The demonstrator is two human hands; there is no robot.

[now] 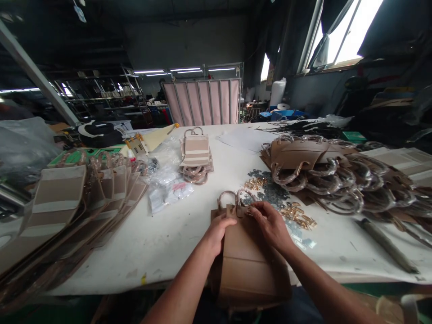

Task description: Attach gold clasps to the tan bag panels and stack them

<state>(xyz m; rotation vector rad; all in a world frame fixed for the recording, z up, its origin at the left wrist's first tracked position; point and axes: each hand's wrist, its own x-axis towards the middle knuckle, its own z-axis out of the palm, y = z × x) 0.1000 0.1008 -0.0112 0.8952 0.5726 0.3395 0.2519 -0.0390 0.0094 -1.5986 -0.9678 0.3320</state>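
Tabletop [168, 243]; hands [218, 230] on bag [254, 252] (clasp [249, 210], perhaps).

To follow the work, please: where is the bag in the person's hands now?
In the head view, the brown bag is low, right of centre, at the near edge of the table, its top between the left hand and right hand.

A window [357, 33] is shining at right; tube lights [150, 71] are glowing near the dark rear wall [185, 45]; shelving [125, 92] is standing at left.
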